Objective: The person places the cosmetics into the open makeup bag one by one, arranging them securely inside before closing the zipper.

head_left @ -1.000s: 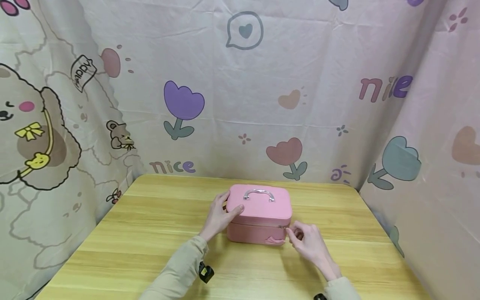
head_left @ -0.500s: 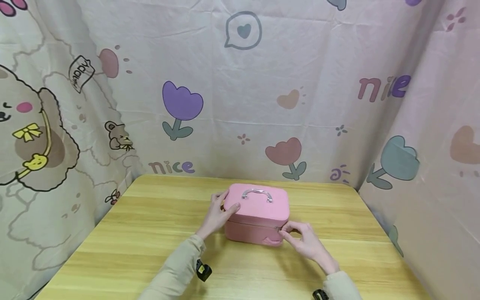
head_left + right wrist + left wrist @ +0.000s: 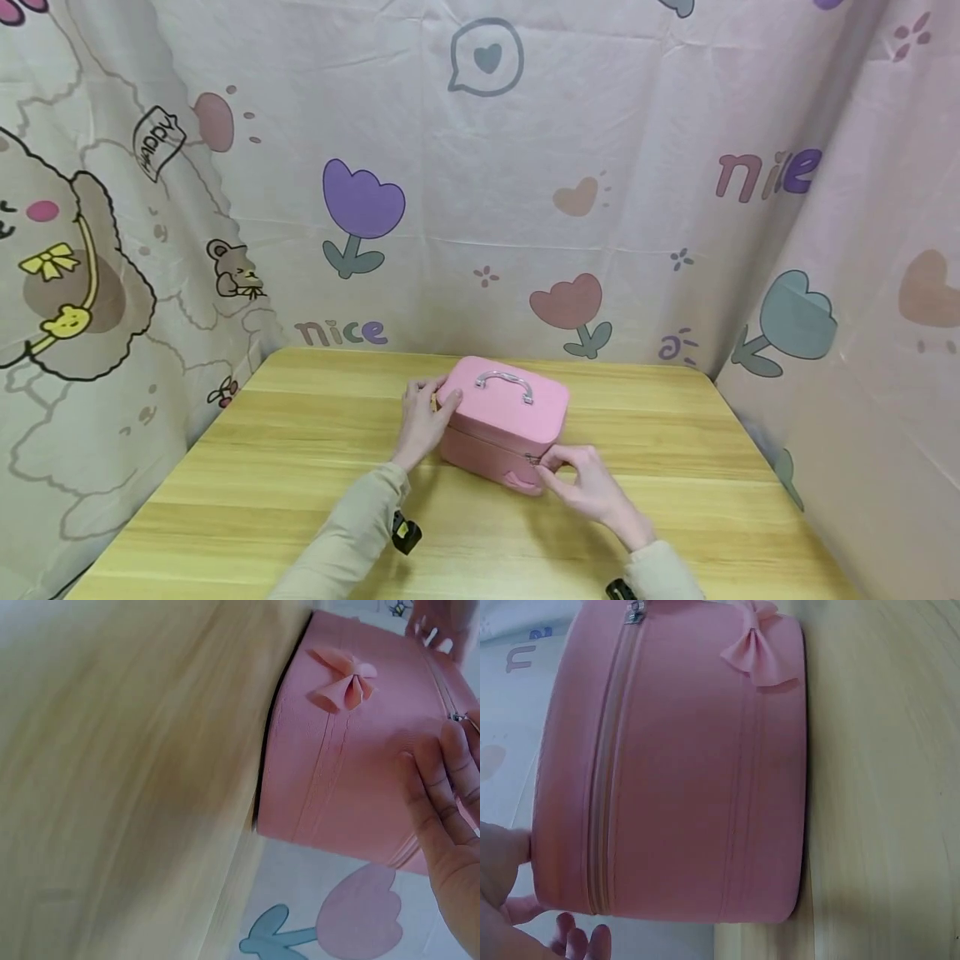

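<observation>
A pink cosmetic case (image 3: 502,408) stands upright on the table, lid down, turned at an angle. It has a silver handle (image 3: 506,377) on top, a zipper around the sides and a pink bow (image 3: 757,649) low on its front. My left hand (image 3: 420,425) grips the lid's left end, thumb on the top edge and fingers around the side. At the front right corner my right hand (image 3: 588,483) pinches the zipper pull between thumb and index finger. In the right wrist view the zipper slider (image 3: 456,717) shows beside those fingertips, the other fingers extended near the case's side.
The wooden table (image 3: 300,467) extends around the case on all sides. Behind it and at both sides hang pale printed curtains (image 3: 450,183) with flowers and bears. A black wrist-camera mount (image 3: 406,533) sits on the left wrist, another (image 3: 620,590) on the right.
The case has turned and shifted a little left, its front right corner swinging toward the person. Both hands have moved left with it. The right hand stays at the zipper pull.
</observation>
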Available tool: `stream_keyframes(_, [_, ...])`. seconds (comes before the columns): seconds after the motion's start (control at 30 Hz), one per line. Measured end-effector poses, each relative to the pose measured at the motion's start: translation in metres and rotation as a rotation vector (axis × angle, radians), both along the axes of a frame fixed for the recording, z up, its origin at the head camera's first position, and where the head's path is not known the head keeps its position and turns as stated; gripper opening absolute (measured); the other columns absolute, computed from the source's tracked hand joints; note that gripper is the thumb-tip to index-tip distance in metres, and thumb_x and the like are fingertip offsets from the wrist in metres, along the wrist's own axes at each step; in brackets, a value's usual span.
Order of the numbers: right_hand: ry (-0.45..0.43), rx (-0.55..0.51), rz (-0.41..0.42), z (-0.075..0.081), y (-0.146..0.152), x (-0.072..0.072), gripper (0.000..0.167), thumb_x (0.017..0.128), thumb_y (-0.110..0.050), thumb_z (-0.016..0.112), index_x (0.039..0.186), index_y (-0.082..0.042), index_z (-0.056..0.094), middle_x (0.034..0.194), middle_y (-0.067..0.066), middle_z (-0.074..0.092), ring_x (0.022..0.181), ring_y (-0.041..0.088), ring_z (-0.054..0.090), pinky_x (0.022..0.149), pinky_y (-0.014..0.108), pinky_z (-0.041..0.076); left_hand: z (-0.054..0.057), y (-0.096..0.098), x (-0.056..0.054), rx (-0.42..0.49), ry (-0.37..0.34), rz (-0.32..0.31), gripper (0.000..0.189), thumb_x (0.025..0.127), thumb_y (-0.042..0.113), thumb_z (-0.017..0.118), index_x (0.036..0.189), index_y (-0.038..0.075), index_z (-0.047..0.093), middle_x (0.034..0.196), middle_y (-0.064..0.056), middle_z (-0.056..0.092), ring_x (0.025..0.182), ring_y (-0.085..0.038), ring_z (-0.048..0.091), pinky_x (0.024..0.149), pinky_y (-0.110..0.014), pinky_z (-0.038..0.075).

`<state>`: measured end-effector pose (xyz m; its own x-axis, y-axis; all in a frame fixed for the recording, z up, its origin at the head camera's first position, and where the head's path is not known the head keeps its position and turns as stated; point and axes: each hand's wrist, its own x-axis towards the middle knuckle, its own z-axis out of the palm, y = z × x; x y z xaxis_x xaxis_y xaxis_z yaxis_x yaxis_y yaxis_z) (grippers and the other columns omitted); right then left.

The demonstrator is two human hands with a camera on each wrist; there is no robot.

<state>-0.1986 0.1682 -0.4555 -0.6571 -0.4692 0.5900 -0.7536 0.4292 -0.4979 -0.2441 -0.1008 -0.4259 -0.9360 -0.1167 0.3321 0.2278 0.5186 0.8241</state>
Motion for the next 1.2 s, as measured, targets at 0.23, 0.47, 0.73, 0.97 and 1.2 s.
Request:
stream_keyframes(0.23, [0.045, -0.009, -0.005, -0.002, -0.017, 0.001, 0.01, 0.083, 0.0, 0.073, 0.08, -0.01, 0.071, 0.071, -0.002, 0.073, 0.067, -0.004, 0.062, 0.061, 0.028, 0.058, 0.001, 0.002, 0.003, -0.015, -0.034, 0.032, 0.065, 0.094, 0.031, 0.067, 0.145, -0.005, 0.047, 0.134, -0.027, 0.044, 0.126, -0.045, 0.045, 0.108, -0.059, 0.041])
stream_keyframes(0.47, [0.063, 0.006, -0.046, -0.001, -0.037, 0.006, 0.01, 0.084, 0.0, 0.074, 0.08, -0.009, 0.07, 0.068, -0.002, 0.071, 0.062, -0.002, 0.06, 0.059, 0.019, 0.054, 0.006, 0.006, 0.009, 0.032, -0.091, -0.012, 0.087, 0.089, 0.038, 0.074, 0.15, -0.007, 0.031, 0.147, -0.027, 0.035, 0.137, -0.043, 0.044, 0.118, -0.054, 0.038])
stream_keyframes(0.73, [0.022, -0.015, -0.108, 0.0, -0.058, 0.011, 0.015, 0.086, -0.003, 0.075, 0.075, -0.01, 0.068, 0.067, -0.002, 0.071, 0.062, -0.002, 0.062, 0.057, 0.019, 0.055, 0.011, 0.014, 0.011, 0.049, -0.098, -0.069, 0.099, 0.085, 0.041, 0.078, 0.154, -0.005, 0.024, 0.156, -0.03, 0.026, 0.143, -0.046, 0.037, 0.12, -0.058, 0.032])
stream_keyframes(0.97, [0.054, -0.011, -0.163, -0.001, -0.067, 0.013, 0.02, 0.085, -0.004, 0.075, 0.07, -0.012, 0.065, 0.064, -0.004, 0.07, 0.059, -0.004, 0.059, 0.053, 0.016, 0.052, 0.01, 0.017, 0.009, 0.059, -0.089, -0.119, 0.103, 0.083, 0.034, 0.08, 0.157, -0.005, 0.019, 0.162, -0.032, 0.014, 0.149, -0.048, 0.028, 0.122, -0.058, 0.028])
stream_keyframes(1.2, [0.094, -0.007, -0.177, -0.002, -0.066, 0.014, 0.024, 0.082, -0.002, 0.076, 0.067, -0.014, 0.061, 0.06, -0.007, 0.065, 0.057, -0.006, 0.055, 0.053, 0.008, 0.045, 0.011, 0.015, 0.008, 0.057, -0.12, -0.14, 0.111, 0.084, 0.033, 0.08, 0.158, -0.008, 0.008, 0.165, -0.031, 0.005, 0.153, -0.047, 0.019, 0.125, -0.056, 0.023])
